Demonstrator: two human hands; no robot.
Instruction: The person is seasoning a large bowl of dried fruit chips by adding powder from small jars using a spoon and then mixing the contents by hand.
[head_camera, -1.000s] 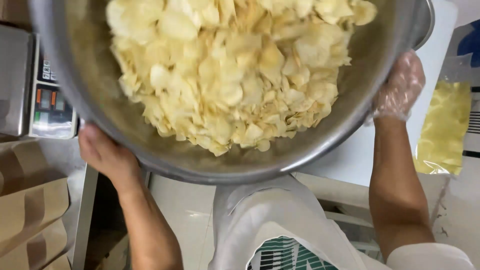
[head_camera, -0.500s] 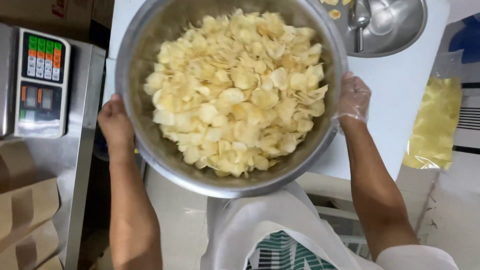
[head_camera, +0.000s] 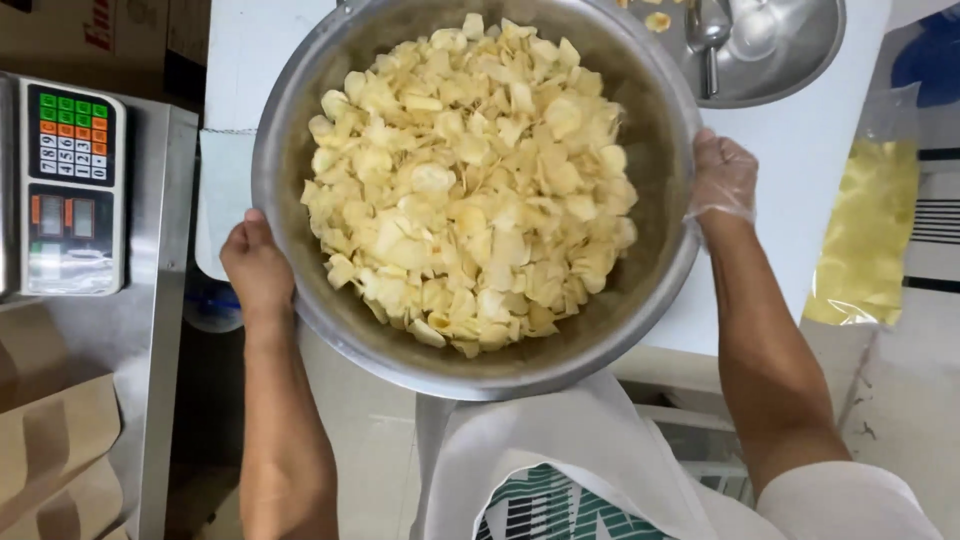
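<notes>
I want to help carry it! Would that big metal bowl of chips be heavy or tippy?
Probably light for its size: the metal bowl holds thin chips. Likely slippery and tippy, since the left hand and gloved right hand grip opposite rims.

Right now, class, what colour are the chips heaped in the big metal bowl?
Pale yellow chips, seen best in the head view, filling the silver bowl.

The bowl (head_camera: 480, 190) is the landmark: chips (head_camera: 470, 190) lie in it. The left hand (head_camera: 258, 270) is on its left rim, the right hand (head_camera: 722, 180) on its right rim. The scale (head_camera: 65, 185) stands well left of it, a smaller bowl (head_camera: 790, 50) behind-right holding a scoop (head_camera: 708, 35), a bag (head_camera: 868, 230) far right, the table (head_camera: 780, 190) beneath.
</notes>
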